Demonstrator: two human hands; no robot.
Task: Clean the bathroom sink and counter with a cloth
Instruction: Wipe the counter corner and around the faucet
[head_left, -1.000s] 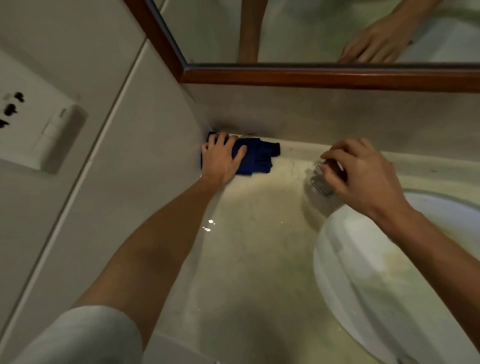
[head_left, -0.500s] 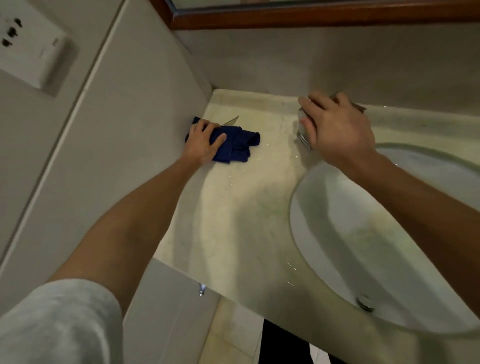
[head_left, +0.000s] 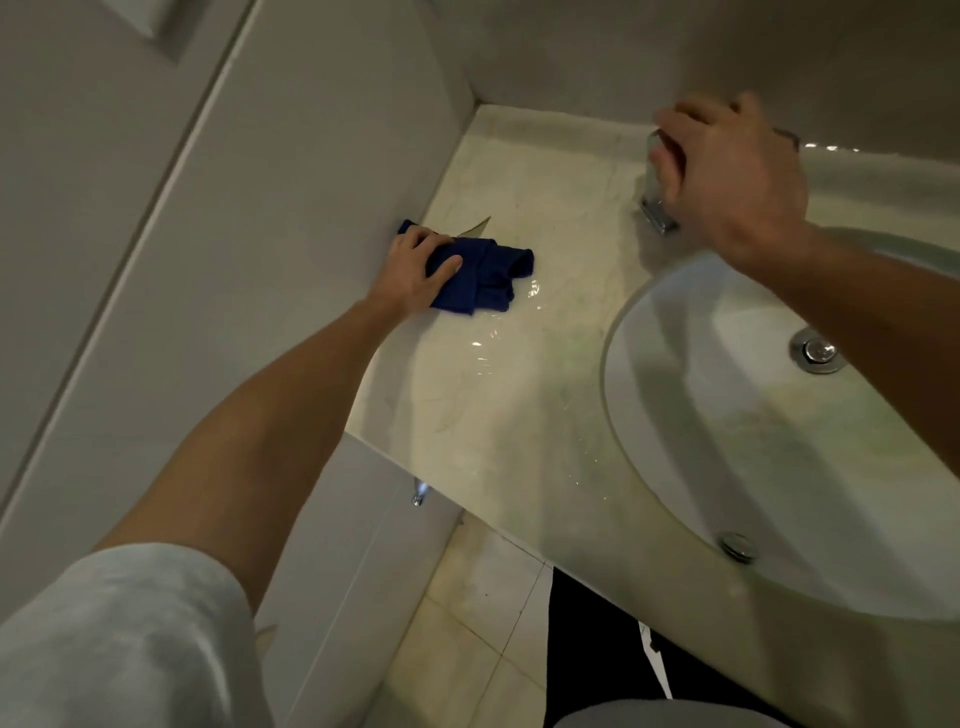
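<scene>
A folded dark blue cloth (head_left: 488, 275) lies on the wet pale marble counter (head_left: 498, 415), against the left wall. My left hand (head_left: 415, 270) presses flat on the cloth's left half, thumb over the top. My right hand (head_left: 727, 176) is wrapped around a chrome tap (head_left: 654, 208) at the back of the counter, hiding most of it. The white oval sink (head_left: 675, 441) is set into the counter at the right, with a chrome drain plug (head_left: 818, 351) in its bowl.
Grey wall tiles (head_left: 234, 260) close in the left side and the back. A thin crack or chip (head_left: 475, 228) shows by the cloth. The counter's front edge runs diagonally, with tiled floor (head_left: 467, 623) below. An overflow fitting (head_left: 735, 545) sits in the sink's near wall.
My left hand has dragged the cloth from the back corner along the left wall toward me. The view has tilted down, so the mirror is out of frame. My right hand stays on the tap.
</scene>
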